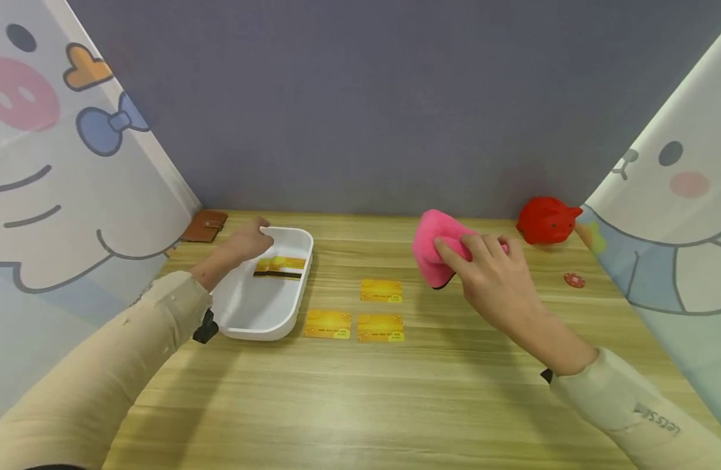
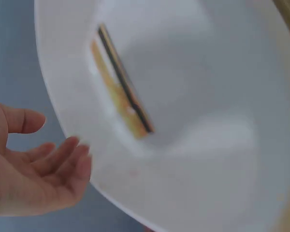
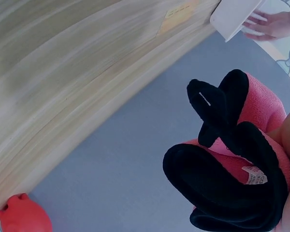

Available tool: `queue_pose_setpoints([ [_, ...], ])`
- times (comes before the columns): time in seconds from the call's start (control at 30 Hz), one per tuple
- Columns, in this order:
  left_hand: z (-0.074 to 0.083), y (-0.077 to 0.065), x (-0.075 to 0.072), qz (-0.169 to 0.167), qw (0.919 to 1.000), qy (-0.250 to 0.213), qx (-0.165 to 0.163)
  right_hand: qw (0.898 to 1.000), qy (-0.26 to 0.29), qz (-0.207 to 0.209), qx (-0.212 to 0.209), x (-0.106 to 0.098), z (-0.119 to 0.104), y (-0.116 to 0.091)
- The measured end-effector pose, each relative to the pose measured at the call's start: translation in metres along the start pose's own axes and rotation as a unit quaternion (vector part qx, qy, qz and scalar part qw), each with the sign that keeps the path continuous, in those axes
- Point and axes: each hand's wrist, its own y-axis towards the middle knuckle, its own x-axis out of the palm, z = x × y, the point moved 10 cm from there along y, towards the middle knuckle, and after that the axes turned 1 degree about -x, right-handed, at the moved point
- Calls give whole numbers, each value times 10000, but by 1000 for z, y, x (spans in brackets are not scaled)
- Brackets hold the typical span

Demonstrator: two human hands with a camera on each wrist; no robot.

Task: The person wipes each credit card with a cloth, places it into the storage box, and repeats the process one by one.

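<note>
right hand (image 1: 494,277) pinching cloth (image 1: 433,243) above table (image 1: 348,411); left hand (image 1: 246,244) loosely curled at tray (image 1: 254,307); contact with it unclear.

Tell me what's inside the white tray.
At least one gold card with a black stripe lies inside the white tray. Its underside, and anything directly beneath it, is covered.
</note>
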Motion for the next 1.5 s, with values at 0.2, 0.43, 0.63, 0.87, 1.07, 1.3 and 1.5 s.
queue_pose_setpoints([
  [0.2,93,-20,21,238,9855,881,1429,10000,-45,12,81,-6,6,2],
  [0.43,146,-28,113,-1237,9476,2140,2023,9999,-132,45,41,-7,0,3],
  [0.63,136,-17,156,-1718,9172,3215,1606,9999,-62,117,31,-4,-5,2],
  [0.87,141,-10,166,-1677,9157,3338,1478,9999,9,108,105,-2,-4,3],
  [1.07,142,-2,168,-1764,9211,3147,1462,9998,82,129,133,-2,-3,6],
  [1.3,141,7,175,-1878,9208,3103,1434,9999,41,111,113,-1,-3,6],
  [1.5,144,11,180,-1898,9089,3361,1576,9999,17,81,87,0,-4,6],
])
